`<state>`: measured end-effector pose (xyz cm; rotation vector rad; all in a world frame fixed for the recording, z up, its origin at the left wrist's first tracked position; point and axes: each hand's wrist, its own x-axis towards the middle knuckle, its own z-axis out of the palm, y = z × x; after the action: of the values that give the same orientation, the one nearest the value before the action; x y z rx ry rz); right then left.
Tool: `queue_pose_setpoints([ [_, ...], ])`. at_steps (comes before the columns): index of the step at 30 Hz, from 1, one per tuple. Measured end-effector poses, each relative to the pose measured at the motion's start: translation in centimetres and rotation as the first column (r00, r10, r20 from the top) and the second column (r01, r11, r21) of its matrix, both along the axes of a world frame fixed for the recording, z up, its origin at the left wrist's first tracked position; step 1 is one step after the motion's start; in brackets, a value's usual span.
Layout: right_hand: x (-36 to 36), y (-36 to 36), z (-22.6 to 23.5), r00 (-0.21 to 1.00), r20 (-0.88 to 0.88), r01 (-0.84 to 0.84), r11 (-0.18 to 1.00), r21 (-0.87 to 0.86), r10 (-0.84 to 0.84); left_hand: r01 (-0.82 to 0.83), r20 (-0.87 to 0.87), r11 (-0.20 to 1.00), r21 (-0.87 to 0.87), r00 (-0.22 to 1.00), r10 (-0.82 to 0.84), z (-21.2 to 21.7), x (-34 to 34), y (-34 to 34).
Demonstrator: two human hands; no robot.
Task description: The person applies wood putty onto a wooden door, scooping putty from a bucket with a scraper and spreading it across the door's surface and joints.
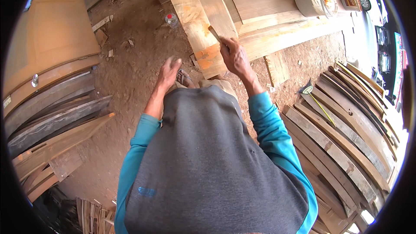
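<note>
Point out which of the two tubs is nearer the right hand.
The big white tub; the small red-marked tub sits beyond it, farther from the right hand.

A clear bottle (173, 21) with a red cap (169, 16) lies at 11 o'clock, an orange-brown panel (52, 34) at 10, stacked planks (340, 156) at 4.

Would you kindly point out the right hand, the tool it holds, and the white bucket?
Right hand (235, 56), head view: back of the hand.
Tool (215, 34), head view: its shaft.
White bucket (307, 1), head view: its side.
</note>
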<state>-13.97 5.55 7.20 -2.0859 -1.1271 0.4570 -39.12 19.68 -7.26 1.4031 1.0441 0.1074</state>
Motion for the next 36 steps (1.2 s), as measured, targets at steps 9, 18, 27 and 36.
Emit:
queue_pose_setpoints([
  [9,3.0,3.8,-2.2,0.904,0.343,-0.179,0.954,-0.24,0.256,0.081,0.091,0.989,0.128,0.991,-0.093,6.6,7.9,-2.7],
  [18,2.4,5.2,0.1,0.874,0.268,-0.277,0.87,-0.408,0.404,0.126,0.018,0.992,0.033,0.992,-0.126,7.5,7.6,-2.9],
  [27,3.2,7.4,-0.9,0.889,0.2,-0.307,0.86,-0.408,0.412,0.078,0.016,0.985,0.157,0.997,-0.082,8.2,8.5,-2.4],
  [36,0.3,4.5,-5.4,0.907,0.3,-0.217,0.939,-0.265,0.294,-0.062,0.102,0.993,-0.105,0.992,0.073,6.4,8.0,-2.1],
])
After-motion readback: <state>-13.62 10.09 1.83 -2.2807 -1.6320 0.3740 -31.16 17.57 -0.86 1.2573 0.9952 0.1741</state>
